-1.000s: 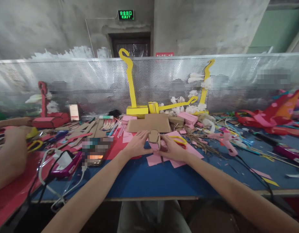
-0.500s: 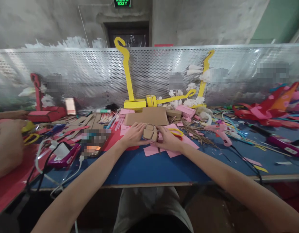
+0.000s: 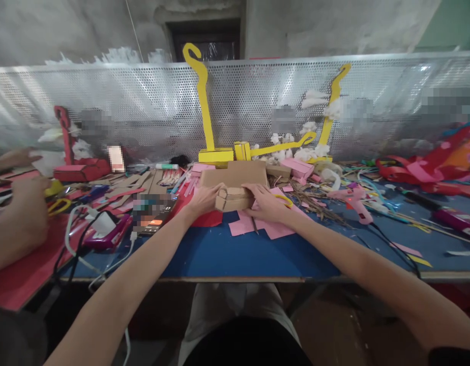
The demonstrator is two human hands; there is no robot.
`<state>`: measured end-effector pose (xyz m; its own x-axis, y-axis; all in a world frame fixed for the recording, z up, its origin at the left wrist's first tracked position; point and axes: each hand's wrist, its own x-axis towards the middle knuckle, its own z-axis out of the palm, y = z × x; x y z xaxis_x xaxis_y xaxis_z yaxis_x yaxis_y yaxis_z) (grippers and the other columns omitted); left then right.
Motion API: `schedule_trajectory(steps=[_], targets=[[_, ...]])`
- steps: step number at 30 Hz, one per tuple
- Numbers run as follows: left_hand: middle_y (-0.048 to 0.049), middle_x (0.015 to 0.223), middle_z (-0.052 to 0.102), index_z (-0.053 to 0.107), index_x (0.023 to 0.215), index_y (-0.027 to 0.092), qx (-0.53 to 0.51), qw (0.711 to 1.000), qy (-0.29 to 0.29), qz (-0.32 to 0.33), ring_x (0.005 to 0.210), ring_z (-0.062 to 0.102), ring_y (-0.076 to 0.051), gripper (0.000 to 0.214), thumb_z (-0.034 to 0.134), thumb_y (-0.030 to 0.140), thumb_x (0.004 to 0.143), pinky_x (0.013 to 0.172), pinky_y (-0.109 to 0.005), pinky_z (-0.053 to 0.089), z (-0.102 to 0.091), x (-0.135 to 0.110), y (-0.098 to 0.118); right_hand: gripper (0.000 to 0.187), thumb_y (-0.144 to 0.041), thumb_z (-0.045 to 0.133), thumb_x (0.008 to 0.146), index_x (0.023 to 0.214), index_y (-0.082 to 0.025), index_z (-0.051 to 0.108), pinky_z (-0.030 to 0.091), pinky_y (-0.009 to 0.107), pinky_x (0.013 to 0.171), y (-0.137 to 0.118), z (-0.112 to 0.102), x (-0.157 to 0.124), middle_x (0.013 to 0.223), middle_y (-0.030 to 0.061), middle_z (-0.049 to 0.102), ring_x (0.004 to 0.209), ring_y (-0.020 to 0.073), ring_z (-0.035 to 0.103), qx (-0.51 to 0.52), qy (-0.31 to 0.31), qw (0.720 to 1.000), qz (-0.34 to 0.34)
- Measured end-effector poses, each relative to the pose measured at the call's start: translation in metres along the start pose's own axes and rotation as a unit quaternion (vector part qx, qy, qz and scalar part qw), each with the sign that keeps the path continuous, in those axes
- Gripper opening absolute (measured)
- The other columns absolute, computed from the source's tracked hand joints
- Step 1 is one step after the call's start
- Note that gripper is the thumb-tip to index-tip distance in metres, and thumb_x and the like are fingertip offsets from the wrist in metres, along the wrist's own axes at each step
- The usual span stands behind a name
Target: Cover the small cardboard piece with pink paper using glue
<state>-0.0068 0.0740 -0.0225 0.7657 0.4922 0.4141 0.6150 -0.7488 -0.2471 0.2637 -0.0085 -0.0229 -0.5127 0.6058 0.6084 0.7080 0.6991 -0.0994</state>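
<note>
A small brown cardboard box (image 3: 235, 198) is held just above the table between my two hands. My left hand (image 3: 203, 200) grips its left end, fingers closed against the side. At the other end my right hand (image 3: 268, 204) has its fingers curled over the top edge. Under and beside the right hand lie pink paper pieces (image 3: 275, 231), with a yellow scissors handle (image 3: 285, 199) partly hidden behind it. A larger cardboard piece (image 3: 235, 175) rests just beyond the box. Red paper (image 3: 209, 218) lies near my left wrist.
A pink glue gun (image 3: 359, 203) with a black cord lies on the right. Yellow hook-topped models (image 3: 206, 112) stand against the perforated metal panel (image 3: 143, 112). On the left are a phone (image 3: 154, 216), a purple power strip (image 3: 107, 231), cables and another person's hand (image 3: 27, 198).
The cardboard box has been turned in my hands, from a many-sided face to a long side. My view has tilted down slightly. The other person's hands have shifted at the left.
</note>
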Motion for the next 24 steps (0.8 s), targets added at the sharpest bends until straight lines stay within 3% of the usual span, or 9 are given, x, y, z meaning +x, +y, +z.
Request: schedule_trajectory(steps=[3,8,17,24], targets=[[-0.0146,0.114,0.069,0.068,0.112,0.015,0.027,0.998,-0.035,-0.043,0.099,0.070,-0.026,0.021,0.055,0.024,0.098,0.082,-0.038,0.055,0.001,-0.002,-0.011,0.067,-0.033,0.069,0.085,0.144,-0.022,0.040,0.042,0.052,0.105,0.009,-0.003,0.005,0.135,0.0155,0.060,0.127,0.0353,0.053,-0.023,0.004,1.000,-0.020],[-0.0110,0.129,0.062,0.059,0.129,0.017,0.062,0.989,-0.078,-0.107,0.108,0.065,-0.024,0.037,0.063,0.036,0.097,0.091,-0.046,0.057,0.009,-0.007,-0.027,0.060,-0.029,0.069,0.085,0.139,-0.020,0.045,0.037,0.051,0.108,0.023,-0.008,0.014,0.137,0.0166,0.060,0.126,0.0347,0.055,-0.073,0.000,0.995,-0.061],[-0.0113,0.129,0.062,0.059,0.129,0.017,0.100,0.973,-0.060,-0.200,0.109,0.065,-0.025,0.037,0.063,0.035,0.097,0.090,-0.046,0.057,0.021,-0.007,-0.037,0.062,-0.029,0.062,0.089,0.145,-0.015,0.040,0.033,0.053,0.107,0.047,-0.010,0.030,0.141,0.0203,0.057,0.130,0.0371,0.051,-0.163,-0.017,0.978,-0.128],[-0.0113,0.129,0.062,0.059,0.129,0.017,0.111,0.972,-0.065,-0.197,0.109,0.065,-0.025,0.037,0.063,0.035,0.097,0.090,-0.046,0.057,0.017,0.006,-0.040,0.058,-0.027,0.060,0.091,0.145,-0.012,0.042,0.030,0.051,0.109,0.062,-0.008,0.054,0.144,0.0211,0.056,0.131,0.0356,0.050,-0.224,-0.057,0.951,-0.206]])
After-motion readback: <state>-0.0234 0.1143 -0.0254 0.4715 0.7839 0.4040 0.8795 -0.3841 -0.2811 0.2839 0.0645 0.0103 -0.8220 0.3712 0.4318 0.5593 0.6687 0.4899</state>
